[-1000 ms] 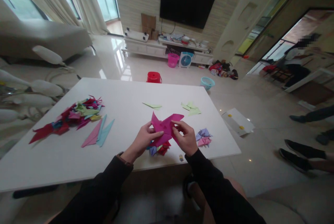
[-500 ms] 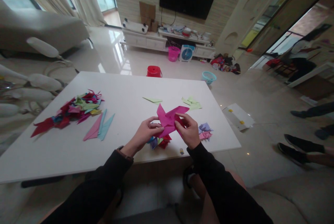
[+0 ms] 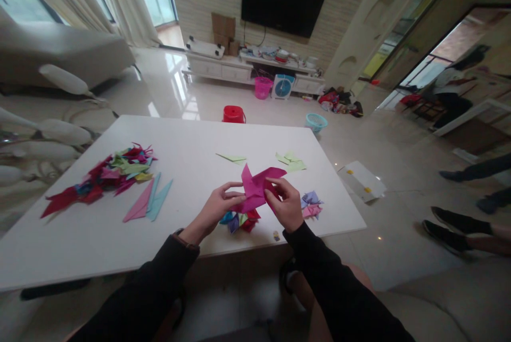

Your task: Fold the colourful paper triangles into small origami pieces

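Observation:
A magenta folded-paper pinwheel [image 3: 254, 189] is held above the near side of the white table [image 3: 191, 140]. My left hand [image 3: 221, 202] pinches its lower left part between thumb and fingers. On the right edge, my right hand [image 3: 284, 201] grips a fold with thumb and forefinger. Below the pinwheel lies a small heap of coloured folded paper [image 3: 239, 220], partly covered by it. Lilac and pink folded papers [image 3: 312, 205] rest to the right of my right hand. Farther back are a light green folded strip [image 3: 232, 158] and a light green pinwheel shape [image 3: 291, 161].
A large pile of colourful folded paper [image 3: 120, 166] covers the table's left part, with pink and light blue folded pieces [image 3: 148, 198] beside it. Beyond the table stand a red bucket [image 3: 233, 114] and a turquoise basket [image 3: 316, 122]. Another person's black shoes [image 3: 445, 235] show at right.
The whole view has shifted slightly, so the table sits a little lower. Both hands still hold the magenta pinwheel, which has tilted slightly; my right fingers have shifted a little on its edge.

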`<state>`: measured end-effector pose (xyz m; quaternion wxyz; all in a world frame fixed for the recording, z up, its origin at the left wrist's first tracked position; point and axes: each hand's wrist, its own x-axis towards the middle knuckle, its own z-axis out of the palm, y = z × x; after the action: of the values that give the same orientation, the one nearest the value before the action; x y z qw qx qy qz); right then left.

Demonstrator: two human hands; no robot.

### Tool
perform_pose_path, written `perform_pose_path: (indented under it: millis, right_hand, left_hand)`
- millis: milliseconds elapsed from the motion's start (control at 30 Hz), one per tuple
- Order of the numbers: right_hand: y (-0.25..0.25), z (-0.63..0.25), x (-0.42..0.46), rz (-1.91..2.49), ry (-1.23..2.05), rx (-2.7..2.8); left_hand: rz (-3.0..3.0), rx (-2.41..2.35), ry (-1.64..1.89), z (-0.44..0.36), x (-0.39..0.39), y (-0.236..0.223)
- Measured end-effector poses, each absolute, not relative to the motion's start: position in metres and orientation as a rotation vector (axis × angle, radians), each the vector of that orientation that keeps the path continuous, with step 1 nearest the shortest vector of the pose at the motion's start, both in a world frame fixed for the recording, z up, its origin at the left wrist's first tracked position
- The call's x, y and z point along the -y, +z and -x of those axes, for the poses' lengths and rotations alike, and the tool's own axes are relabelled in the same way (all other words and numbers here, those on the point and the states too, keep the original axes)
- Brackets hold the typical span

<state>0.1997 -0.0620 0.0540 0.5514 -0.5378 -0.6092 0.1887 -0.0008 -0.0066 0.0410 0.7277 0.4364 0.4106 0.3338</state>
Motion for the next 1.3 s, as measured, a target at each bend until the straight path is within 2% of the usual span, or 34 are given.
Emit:
perform_pose_path:
  millis: [200, 400, 867, 1100, 1300]
  right_hand:
    - [0.068, -0.198, 0.072, 1.108, 0.273, 1.629]
    - [0.069, -0.202, 0.074, 1.050, 0.218, 1.722]
    - [0.061, -0.209, 0.068, 1.196, 0.227, 1.673]
    - [0.056, -0.230, 0.054, 1.330, 0.221, 1.440]
    - [0.056, -0.220, 0.057, 1.319, 0.263, 1.559]
  left_hand:
    - [-0.909, -0.970, 0.863, 0.015, -0.007, 0.042]
    - [-0.896, -1.002, 0.829, 0.018, -0.007, 0.042]
    - [-0.916, -1.073, 0.842, 0.044, -0.009, 0.045]
    - [-0.943, -1.146, 0.846, 0.065, -0.013, 0.045]
    - [-0.955, -1.160, 0.823, 0.072, -0.014, 0.042]
